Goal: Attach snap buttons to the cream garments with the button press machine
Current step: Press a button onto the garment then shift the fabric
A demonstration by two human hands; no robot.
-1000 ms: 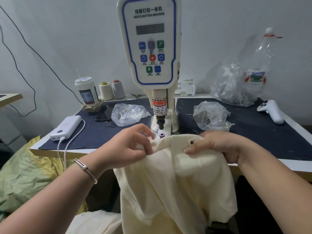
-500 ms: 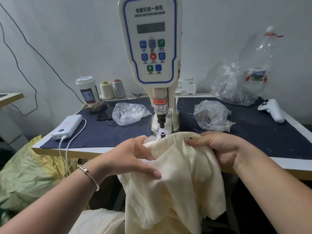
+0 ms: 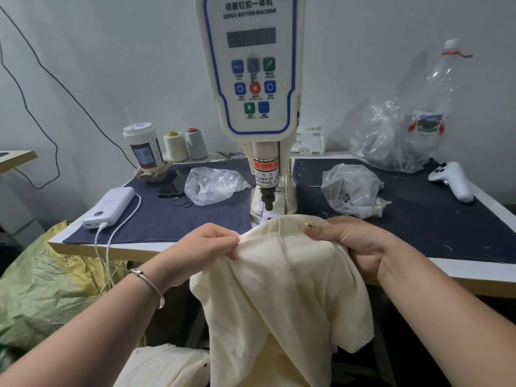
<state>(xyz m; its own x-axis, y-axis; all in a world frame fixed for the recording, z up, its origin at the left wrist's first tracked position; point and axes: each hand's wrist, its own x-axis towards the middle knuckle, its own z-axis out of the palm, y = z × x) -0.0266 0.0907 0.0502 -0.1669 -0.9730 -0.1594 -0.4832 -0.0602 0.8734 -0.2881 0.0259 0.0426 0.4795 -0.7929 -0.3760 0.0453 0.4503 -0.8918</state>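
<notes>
The gap under the button press machine (image 3: 250, 65), between its plunger (image 3: 268, 201) and the base, is narrow, and the cream garment (image 3: 284, 289) bunches just in front of it. Two plastic bags (image 3: 215, 184) (image 3: 350, 188) flank the column on the dark mat (image 3: 435, 219). Bare mat lies between each bag and the table's front edge, apart from a power bank (image 3: 111, 206) at the left.

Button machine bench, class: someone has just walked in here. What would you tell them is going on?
A person is holding a cream garment at the front of a servo button machine. The left hand pinches the fabric's top edge, and the right hand grips the other side, thumb lying along the edge. The cloth sits just in front of the punch, not under it. Clear plastic bags lie on the dark mat either side of the machine.
</notes>
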